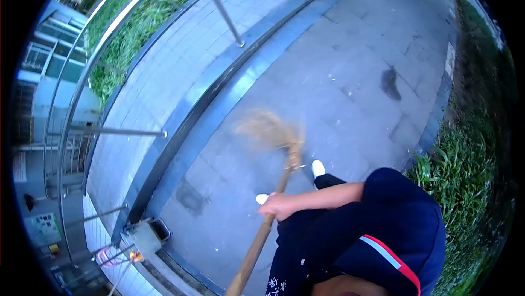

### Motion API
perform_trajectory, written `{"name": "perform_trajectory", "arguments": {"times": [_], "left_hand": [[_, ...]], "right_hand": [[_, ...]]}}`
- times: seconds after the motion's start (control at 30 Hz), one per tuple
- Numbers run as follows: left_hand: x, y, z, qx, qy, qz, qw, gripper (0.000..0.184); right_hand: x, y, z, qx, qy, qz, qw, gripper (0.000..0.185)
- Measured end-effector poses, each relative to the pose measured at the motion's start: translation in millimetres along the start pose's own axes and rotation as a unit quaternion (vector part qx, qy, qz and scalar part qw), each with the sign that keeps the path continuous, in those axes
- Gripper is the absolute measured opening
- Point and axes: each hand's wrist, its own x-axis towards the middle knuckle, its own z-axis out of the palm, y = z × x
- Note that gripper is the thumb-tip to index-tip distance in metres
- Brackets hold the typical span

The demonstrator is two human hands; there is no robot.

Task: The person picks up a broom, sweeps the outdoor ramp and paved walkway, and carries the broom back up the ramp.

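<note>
My right hand [277, 206] is closed around the wooden handle [256, 249] of a straw broom, partway along its length. Beyond the hand, the handle slants up to a bristle head [268, 129], which is smeared by motion over the grey pavement. The handle's upper end leaves the picture at the bottom edge. My left hand is out of sight; only a patch of skin shows at the bottom, and I cannot tell what part it is. Two white shoe tips [318, 168] show close to the broom.
A raised tiled walkway [180, 71] with a metal railing [219, 9] runs along the left. By its step stands a grey bin-like container [146, 237]. Grass [459, 181] borders the paving [350, 61] on the right. Dark patches [390, 83] mark the ground.
</note>
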Motion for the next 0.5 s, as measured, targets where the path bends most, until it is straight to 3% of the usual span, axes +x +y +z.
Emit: {"name": "perform_trajectory", "arguments": {"times": [0.03, 0.07, 0.1, 0.13, 0.17, 0.23, 0.27, 0.33, 0.4, 0.43, 0.47, 0.5], "left_hand": [[-3.3, -22.9, 21.5, -0.053, 0.017, -0.061, 0.997, 0.023], [-9.2, -47.1, 42.9, -0.1, 0.027, -0.142, 0.984, 0.023], [-14.7, -72.2, 69.0, -0.13, 0.022, -0.234, 0.963, 0.024], [-12.9, -102.2, 99.1, -0.081, -0.069, -0.311, 0.944, 0.026], [-13.0, -119.9, 141.3, -0.056, -0.054, -0.442, 0.894, 0.03], [-25.4, -149.9, 164.4, -0.169, -0.05, -0.452, 0.875, 0.031], [-12.2, -155.6, 167.2, -0.204, -0.09, -0.401, 0.888, 0.032], [26.4, -154.2, 171.3, -0.217, -0.124, -0.331, 0.91, 0.027], [68.1, -135.5, 173.7, -0.152, -0.157, -0.246, 0.944, 0.022], [89.7, -127.5, 172.9, -0.119, -0.225, -0.15, 0.955, 0.031], [103.8, -118.8, 174.3, -0.113, -0.216, -0.023, 0.97, 0.03], [121.5, -109.5, 185.8, -0.113, -0.213, 0.041, 0.97, 0.029]], "right_hand": [[-33.5, 22.9, -7.9, -0.011, 0.083, 0.034, 0.996, 0.023], [-64.5, 46.5, -20.9, -0.079, 0.045, 0.151, 0.984, 0.021], [-101.3, 71.5, -37.1, -0.074, 0.077, 0.202, 0.974, 0.023], [-134.9, 96.3, -53.6, -0.091, 0.097, 0.232, 0.964, 0.016], [-162.3, 108.8, -84.7, -0.073, 0.021, 0.307, 0.949, 0.027], [-196.2, 127.3, -109.0, -0.097, 0.02, 0.39, 0.915, 0.026], [-195.4, 120.3, -128.6, -0.097, 0.039, 0.399, 0.911, 0.026], [-184.7, 95.7, -158.4, -0.131, 0.18, 0.378, 0.899, 0.022], [-157.6, 84.0, -202.6, -0.147, 0.222, 0.292, 0.919, 0.019], [-139.1, 85.2, -220.3, -0.155, 0.245, 0.241, 0.926, 0.019], [-119.8, 95.2, -227.6, -0.152, 0.296, 0.155, 0.93, 0.021], [-103.4, 86.7, -248.1, -0.148, 0.29, 0.102, 0.94, 0.019]]}}
